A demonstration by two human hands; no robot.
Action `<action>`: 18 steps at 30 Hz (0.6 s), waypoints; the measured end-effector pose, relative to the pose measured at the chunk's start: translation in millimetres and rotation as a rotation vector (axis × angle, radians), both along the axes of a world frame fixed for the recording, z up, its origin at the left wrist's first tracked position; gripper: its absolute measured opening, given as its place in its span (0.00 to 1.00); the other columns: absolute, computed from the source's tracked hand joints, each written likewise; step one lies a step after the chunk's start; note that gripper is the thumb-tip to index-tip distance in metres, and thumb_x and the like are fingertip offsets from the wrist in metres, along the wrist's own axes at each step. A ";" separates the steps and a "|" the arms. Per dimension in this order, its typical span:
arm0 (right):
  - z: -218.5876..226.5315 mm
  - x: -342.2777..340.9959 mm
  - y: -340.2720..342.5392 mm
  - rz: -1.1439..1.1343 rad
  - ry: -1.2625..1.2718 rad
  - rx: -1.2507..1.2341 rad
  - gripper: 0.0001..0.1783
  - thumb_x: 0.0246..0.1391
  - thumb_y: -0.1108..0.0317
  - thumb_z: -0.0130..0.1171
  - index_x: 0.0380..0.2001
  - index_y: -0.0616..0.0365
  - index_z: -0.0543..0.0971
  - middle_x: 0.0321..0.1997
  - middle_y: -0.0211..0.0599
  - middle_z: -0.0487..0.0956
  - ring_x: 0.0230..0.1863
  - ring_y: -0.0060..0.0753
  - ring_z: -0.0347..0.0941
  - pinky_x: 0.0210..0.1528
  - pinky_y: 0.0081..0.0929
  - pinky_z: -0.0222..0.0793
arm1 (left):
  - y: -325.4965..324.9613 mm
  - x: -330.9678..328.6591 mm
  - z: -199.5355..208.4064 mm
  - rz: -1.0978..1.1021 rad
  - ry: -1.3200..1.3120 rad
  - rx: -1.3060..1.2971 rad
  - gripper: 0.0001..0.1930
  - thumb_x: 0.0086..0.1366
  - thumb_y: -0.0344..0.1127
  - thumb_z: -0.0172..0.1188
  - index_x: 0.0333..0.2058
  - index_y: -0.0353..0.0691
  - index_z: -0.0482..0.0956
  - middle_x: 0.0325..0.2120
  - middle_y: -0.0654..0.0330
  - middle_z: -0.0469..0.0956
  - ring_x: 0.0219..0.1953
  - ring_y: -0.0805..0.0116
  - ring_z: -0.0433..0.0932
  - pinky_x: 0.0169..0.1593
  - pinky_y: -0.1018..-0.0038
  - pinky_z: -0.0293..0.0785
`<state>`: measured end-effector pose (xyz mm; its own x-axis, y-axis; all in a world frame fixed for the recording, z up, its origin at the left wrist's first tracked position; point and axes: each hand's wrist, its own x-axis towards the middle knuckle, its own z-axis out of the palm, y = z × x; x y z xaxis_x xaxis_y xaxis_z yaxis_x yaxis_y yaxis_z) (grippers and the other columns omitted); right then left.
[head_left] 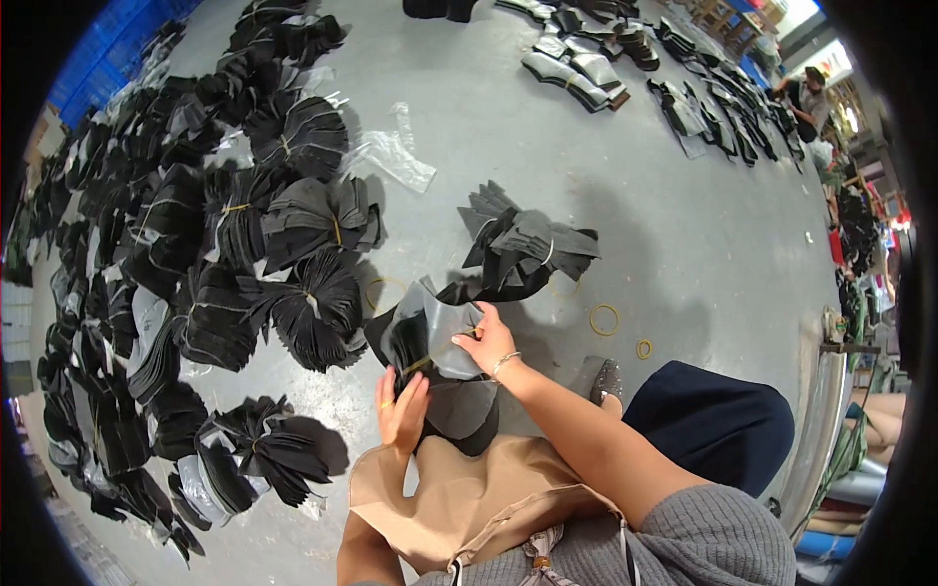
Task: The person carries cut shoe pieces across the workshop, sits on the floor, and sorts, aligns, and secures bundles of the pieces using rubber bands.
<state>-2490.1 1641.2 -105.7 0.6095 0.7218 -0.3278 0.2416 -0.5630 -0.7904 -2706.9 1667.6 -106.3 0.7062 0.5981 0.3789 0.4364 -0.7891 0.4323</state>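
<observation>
Hands of the wearer: two. Bundle in work: one, a stack of black and grey sheets (463, 405). Yellow band at this bundle: one (420, 366). Adjacent tied bundle (532, 246): one, with a pale tie around it. Loose yellow rings (604, 319) plainly visible on the floor (684, 264): three; two are right of the bundles and one is to the left. Clear plastic bag (399, 161): one. Dark bundles in the left-hand heap (220, 313): many; overlap prevents an exact count

Right hand (490, 345): fingers curled and nearly closed, with the yellow band between thumb and forefinger at the right side of the stack. It cannot be told whether these fingers also pinch the sheets. Left hand (402, 408): fingers extended and close together, tips touching the near left side of the stack beside the band. The thumb is hidden, so any hold by this hand cannot be determined

The stack lies between the two hands, directly beyond the tan apron (469, 498). The band crosses its upper face obliquely, from the left fingertips toward the right hand. The adjacent tied bundle sits just beyond the right hand
</observation>
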 end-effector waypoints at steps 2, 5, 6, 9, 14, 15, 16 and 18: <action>-4.1 0.0 0.4 0.067 -0.090 0.017 0.40 0.35 0.63 0.69 0.52 0.58 0.61 0.25 0.42 0.74 0.29 0.43 0.72 0.35 0.34 0.68 | -17.5 -2.6 -2.2 0.065 -0.068 0.046 0.16 0.49 0.30 0.63 0.39 0.40 0.78 0.45 0.58 0.72 0.53 0.50 0.66 0.54 0.54 0.60; 8.3 -11.0 -1.4 0.373 0.195 0.078 0.29 0.42 0.69 0.63 0.50 0.57 0.67 0.29 0.42 0.76 0.33 0.46 0.73 0.38 0.34 0.69 | -11.7 29.5 13.0 -0.103 0.099 -0.316 0.33 0.46 0.36 0.65 0.53 0.41 0.66 0.55 0.60 0.63 0.58 0.52 0.60 0.57 0.58 0.58; 5.6 -6.5 -2.5 0.359 0.019 0.193 0.25 0.41 0.71 0.61 0.47 0.57 0.70 0.31 0.42 0.76 0.35 0.46 0.73 0.39 0.34 0.69 | -6.8 43.5 14.7 -0.131 0.297 -0.295 0.40 0.42 0.38 0.67 0.57 0.42 0.60 0.59 0.60 0.57 0.61 0.50 0.54 0.59 0.57 0.56; 21.1 47.0 12.4 0.070 -0.559 0.498 0.15 0.36 0.76 0.57 0.33 0.56 0.76 0.37 0.43 0.74 0.42 0.46 0.69 0.46 0.37 0.64 | 10.7 59.6 11.2 -0.168 0.412 -0.242 0.39 0.42 0.38 0.68 0.55 0.43 0.62 0.58 0.59 0.58 0.62 0.51 0.53 0.58 0.55 0.56; 30.1 175.8 24.8 0.203 -0.807 -0.276 0.35 0.34 0.59 0.65 0.49 0.53 0.68 0.51 0.44 0.71 0.55 0.48 0.64 0.58 0.44 0.54 | 14.9 70.1 26.0 -0.083 0.066 -0.352 0.21 0.48 0.36 0.64 0.43 0.40 0.75 0.44 0.58 0.74 0.48 0.57 0.69 0.49 0.63 0.64; 33.9 194.3 33.5 0.256 -0.707 -0.368 0.33 0.36 0.57 0.62 0.49 0.53 0.69 0.48 0.46 0.73 0.53 0.48 0.66 0.57 0.43 0.56 | 16.6 69.3 33.3 -0.067 0.001 -0.383 0.18 0.49 0.35 0.64 0.41 0.40 0.76 0.41 0.57 0.75 0.45 0.58 0.72 0.48 0.65 0.65; 42.3 209.6 43.6 0.305 -0.608 -0.462 0.32 0.38 0.54 0.59 0.49 0.52 0.69 0.45 0.48 0.75 0.51 0.49 0.69 0.56 0.42 0.58 | 21.0 73.7 47.7 -0.097 -0.096 -0.389 0.16 0.50 0.33 0.63 0.40 0.38 0.77 0.38 0.56 0.77 0.42 0.57 0.74 0.45 0.67 0.68; 52.5 232.9 48.9 -0.013 -0.600 -0.174 0.26 0.40 0.55 0.55 0.42 0.59 0.73 0.34 0.54 0.77 0.40 0.54 0.73 0.43 0.38 0.69 | 29.3 83.2 65.6 -0.109 -0.257 -0.545 0.17 0.50 0.31 0.62 0.41 0.36 0.76 0.37 0.54 0.77 0.41 0.54 0.73 0.44 0.67 0.70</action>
